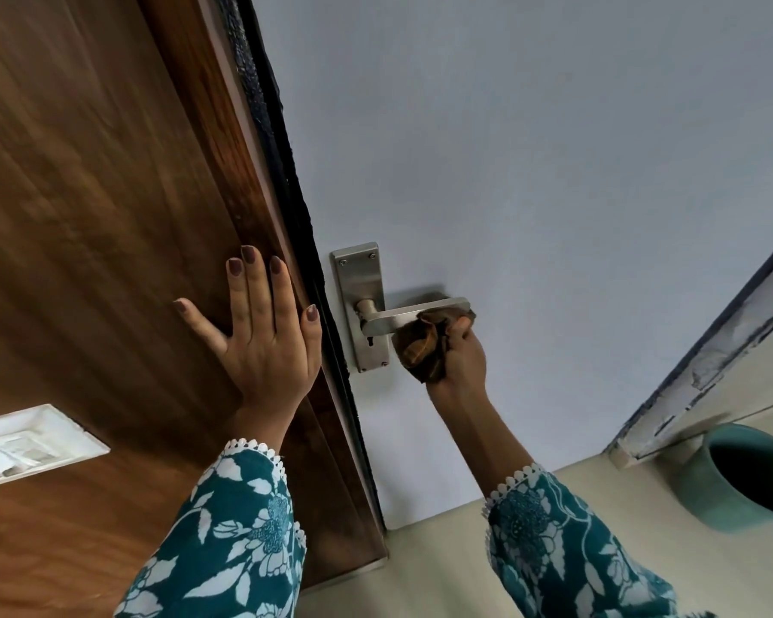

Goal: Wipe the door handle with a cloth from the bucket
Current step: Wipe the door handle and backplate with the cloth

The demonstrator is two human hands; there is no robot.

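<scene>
Gripping a bunched brown cloth point(422, 347), the right hand point(463, 354) is closed around the fabric and presses it up against the outer end of the door handle point(413, 315). That metal lever runs from the hand leftward to its round hub on the steel backplate point(361, 305), which is screwed to the pale grey door point(532, 171); a keyhole sits in the plate just below the lever. Part of the cloth wraps over the lever's tip above the knuckles, and the rest hangs in a wad to the left of the fingers.

Left of the handle, across the dark door edge, the left hand point(260, 332) lies open and flat, fingers spread and pointing up, its palm against the brown wooden panel point(86, 216). Below and to the left of that hand a white switch plate point(32, 443) is set into the wood.

Both forearms wear teal sleeves with a white floral print and scalloped cuffs. Well to the lower right of the right hand, a teal bucket point(741, 479) stands on the floor by a worn frame.
</scene>
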